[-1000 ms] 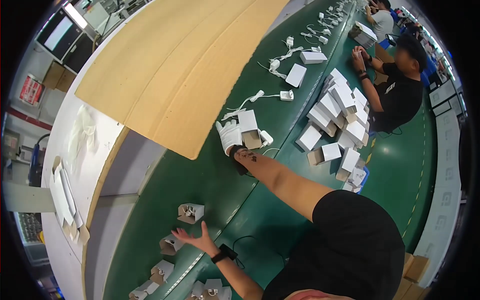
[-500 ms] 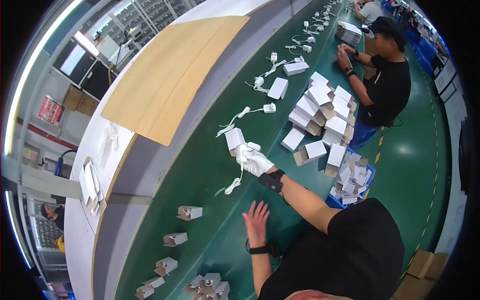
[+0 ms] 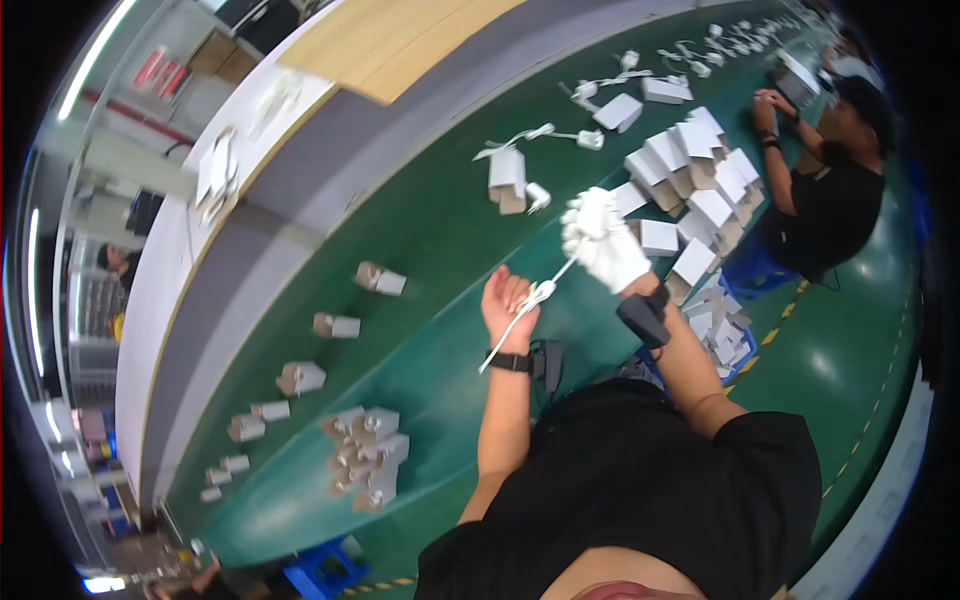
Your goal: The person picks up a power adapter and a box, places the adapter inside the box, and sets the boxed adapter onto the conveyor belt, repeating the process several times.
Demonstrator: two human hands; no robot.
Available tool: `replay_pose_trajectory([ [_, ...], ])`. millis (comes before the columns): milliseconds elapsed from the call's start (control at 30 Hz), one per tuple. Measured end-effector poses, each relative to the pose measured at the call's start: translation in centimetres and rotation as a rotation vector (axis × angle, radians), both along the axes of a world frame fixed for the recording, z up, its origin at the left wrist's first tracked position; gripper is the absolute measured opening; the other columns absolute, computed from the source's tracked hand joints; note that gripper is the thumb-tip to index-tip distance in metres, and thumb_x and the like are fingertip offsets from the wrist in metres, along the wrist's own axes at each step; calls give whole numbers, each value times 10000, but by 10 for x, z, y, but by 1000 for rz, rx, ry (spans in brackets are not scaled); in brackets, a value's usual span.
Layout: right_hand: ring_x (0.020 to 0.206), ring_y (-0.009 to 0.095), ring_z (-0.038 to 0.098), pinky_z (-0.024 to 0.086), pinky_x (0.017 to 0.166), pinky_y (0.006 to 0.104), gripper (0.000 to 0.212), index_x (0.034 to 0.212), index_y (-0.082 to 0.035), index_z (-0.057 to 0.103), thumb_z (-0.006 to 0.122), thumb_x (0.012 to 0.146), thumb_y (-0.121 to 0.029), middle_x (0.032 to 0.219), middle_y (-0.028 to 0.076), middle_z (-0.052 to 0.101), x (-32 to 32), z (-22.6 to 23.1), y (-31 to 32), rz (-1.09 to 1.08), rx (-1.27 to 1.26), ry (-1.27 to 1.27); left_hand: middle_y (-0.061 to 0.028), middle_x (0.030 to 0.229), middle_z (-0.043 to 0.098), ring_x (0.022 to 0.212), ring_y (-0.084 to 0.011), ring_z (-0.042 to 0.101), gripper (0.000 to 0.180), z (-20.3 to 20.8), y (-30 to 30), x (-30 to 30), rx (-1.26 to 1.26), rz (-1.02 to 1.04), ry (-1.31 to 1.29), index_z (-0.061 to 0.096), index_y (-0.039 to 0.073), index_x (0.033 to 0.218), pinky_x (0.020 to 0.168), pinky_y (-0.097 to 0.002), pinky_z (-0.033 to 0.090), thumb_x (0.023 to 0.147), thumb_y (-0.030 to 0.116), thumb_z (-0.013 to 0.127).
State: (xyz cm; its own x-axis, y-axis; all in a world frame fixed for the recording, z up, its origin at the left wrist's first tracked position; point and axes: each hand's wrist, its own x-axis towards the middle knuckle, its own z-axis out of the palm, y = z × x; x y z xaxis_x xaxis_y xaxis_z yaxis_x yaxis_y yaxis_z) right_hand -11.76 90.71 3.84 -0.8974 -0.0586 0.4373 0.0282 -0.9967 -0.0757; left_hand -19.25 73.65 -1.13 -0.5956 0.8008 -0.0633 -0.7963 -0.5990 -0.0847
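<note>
My right hand (image 3: pixel 603 243), in a white glove, is closed on a white charger whose body blends with the glove. Its tied white cable (image 3: pixel 538 296) hangs down-left and crosses in front of my bare left hand (image 3: pixel 507 308). That left hand has its fingers curled; whether they grip anything is hidden. Beyond my hands, an upright white box (image 3: pixel 507 178) stands on the green belt with a small white plug (image 3: pixel 538 196) beside it. A charger with a cable (image 3: pixel 588 140) lies just past that box.
A pile of white boxes (image 3: pixel 690 170) lies to the right, above a blue bin (image 3: pixel 735 345) of boxes. Several open boxes (image 3: pixel 380 279) line the belt at left; more cluster nearer me (image 3: pixel 385 425). A co-worker (image 3: pixel 835 190) sits at far right. A raised shelf (image 3: pixel 300 190) borders the belt.
The view has turned. My right hand has drawn the charger back from the upright box toward me. My left hand's spread fingers have curled, and the cable now passes across it.
</note>
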Motion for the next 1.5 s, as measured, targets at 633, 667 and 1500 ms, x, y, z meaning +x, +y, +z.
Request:
replay_pose_trajectory([
  [633, 957, 140, 554, 520, 726, 275, 501, 1247, -28, 493, 679, 784, -76, 1092, 72, 553, 48, 31, -66, -627, 2059, 102, -72, 754, 520, 721, -205, 504, 204, 11, -24, 18, -297, 209, 70, 535, 26, 976, 700, -311, 443, 876, 202, 509],
  [667, 960, 141, 554, 520, 734, 278, 465, 1223, -25, 506, 671, 791, -75, 1095, 73, 549, 45, 33, -67, -393, 1838, -151, -81, 797, 550, 764, -216, 530, 205, 12, -21, 16, -346, 281, 75, 532, 22, 995, 741, -315, 455, 878, 189, 506],
  [1500, 993, 212, 564, 501, 763, 268, 566, 1292, -39, 425, 610, 866, -363, 1266, 179, 454, 21, -22, 27, 150, 220, -458, -72, 1436, 332, 1333, -252, 306, 646, -67, 107, -300, -873, 433, 3664, 382, 241, 1356, 1060, -588, 214, 760, 129, 604],
])
